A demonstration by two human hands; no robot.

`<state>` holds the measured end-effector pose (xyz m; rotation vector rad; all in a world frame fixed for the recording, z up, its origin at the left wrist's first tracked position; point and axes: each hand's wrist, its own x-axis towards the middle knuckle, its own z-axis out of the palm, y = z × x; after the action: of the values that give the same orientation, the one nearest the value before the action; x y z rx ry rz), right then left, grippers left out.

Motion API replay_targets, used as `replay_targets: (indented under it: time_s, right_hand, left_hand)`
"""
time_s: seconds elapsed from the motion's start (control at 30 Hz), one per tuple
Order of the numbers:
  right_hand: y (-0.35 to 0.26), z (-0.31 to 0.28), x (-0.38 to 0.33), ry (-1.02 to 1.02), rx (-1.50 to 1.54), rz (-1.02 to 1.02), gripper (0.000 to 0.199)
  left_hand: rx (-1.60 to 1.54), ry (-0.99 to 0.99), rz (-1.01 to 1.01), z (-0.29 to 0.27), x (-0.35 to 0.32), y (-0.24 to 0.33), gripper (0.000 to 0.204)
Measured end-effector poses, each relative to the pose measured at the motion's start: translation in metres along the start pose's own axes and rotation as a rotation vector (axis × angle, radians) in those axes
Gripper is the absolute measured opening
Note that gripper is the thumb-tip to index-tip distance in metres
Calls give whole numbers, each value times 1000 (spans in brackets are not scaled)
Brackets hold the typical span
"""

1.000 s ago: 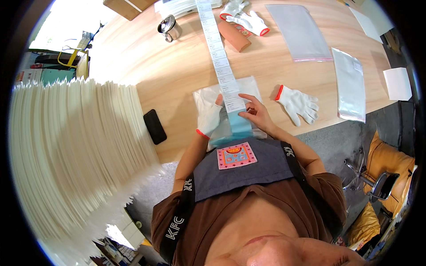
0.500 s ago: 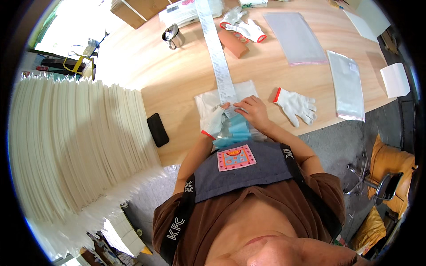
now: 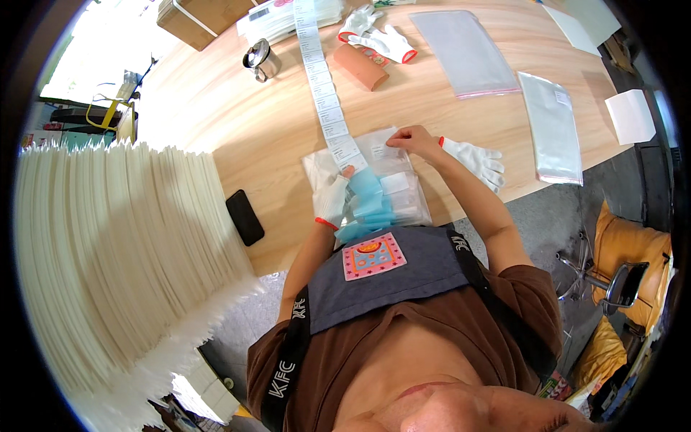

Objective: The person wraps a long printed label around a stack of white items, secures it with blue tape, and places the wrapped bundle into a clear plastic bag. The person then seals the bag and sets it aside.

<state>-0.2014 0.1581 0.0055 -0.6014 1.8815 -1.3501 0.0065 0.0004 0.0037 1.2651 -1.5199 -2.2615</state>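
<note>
A long strip of white printed labels [image 3: 324, 97] runs across the table, ending in pale blue backing [image 3: 368, 189] that folds down near my apron. My left hand [image 3: 331, 199], in a white knit glove with a red cuff and bare thumb tip, pinches the strip where white meets blue. Beneath it lies a stack of clear plastic bags [image 3: 415, 209]. My bare right hand [image 3: 416, 139] is at the stack's far right corner, fingers pinched at the edge of a white label [image 3: 382, 151] lying on the top bag. Another white label [image 3: 395, 183] shows lower on the stack.
A white glove [image 3: 476, 162] lies beside my right forearm. Farther off are flat clear bags [image 3: 466, 54], [image 3: 551, 129], more gloves [image 3: 385, 43], an orange-brown roll [image 3: 361, 68] and a metal cup [image 3: 261, 61]. At left, a black phone [image 3: 245, 217] sits by a tall white stack [image 3: 129, 252].
My right hand has moved from the strip's end, away and to the right, to the bag's far corner. A white label now shows at its fingertips. My left hand stays on the strip.
</note>
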Motion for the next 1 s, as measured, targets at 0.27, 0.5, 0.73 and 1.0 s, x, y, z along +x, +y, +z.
replay_targets:
  time_s: [0.27, 0.5, 0.73, 1.0]
  right_hand:
    - [12, 9, 19, 127, -179, -42, 23]
    - [-7, 23, 6, 255, -473, -31, 16]
    - [-3, 29, -9, 509, -473, -643, 26]
    - [14, 24, -2, 281, -14, -146, 30]
  left_hand:
    - [-23, -40, -86, 5, -12, 13, 29]
    - [87, 6, -77, -2, -4, 3, 36]
    - [166, 47, -41, -2, -6, 4, 41]
    - [191, -2, -68, -1, -8, 9, 40]
